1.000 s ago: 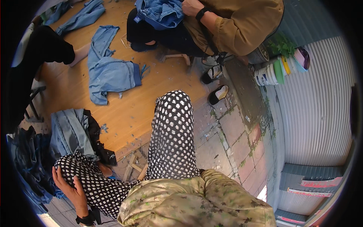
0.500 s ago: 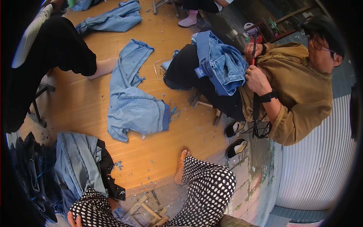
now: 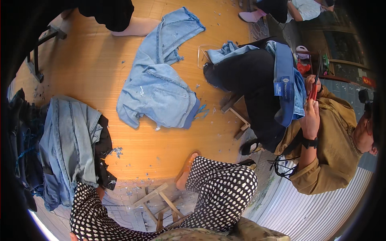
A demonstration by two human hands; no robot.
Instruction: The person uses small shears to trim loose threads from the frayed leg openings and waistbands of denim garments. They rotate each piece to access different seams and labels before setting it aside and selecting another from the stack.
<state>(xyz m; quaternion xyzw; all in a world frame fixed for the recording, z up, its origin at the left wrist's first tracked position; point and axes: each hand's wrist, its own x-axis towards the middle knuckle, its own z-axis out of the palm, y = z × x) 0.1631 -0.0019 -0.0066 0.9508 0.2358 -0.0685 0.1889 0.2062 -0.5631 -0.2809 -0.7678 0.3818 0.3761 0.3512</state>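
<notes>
grey-blue jeans (image 3: pixel 72 138) are lying ahead of the left hand (image 3: pixel 73 237), long axis pointing away; its grip cannot be told; the right hand is not showing.

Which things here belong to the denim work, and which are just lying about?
Likely part of the work:
- light-blue denim, centre
- grey-blue denim, left
- jeans on a co-worker's lap
- red-handled tool being held

Probably just lying about:
- wooden frame
- loose blue scraps
- black shoe
</notes>
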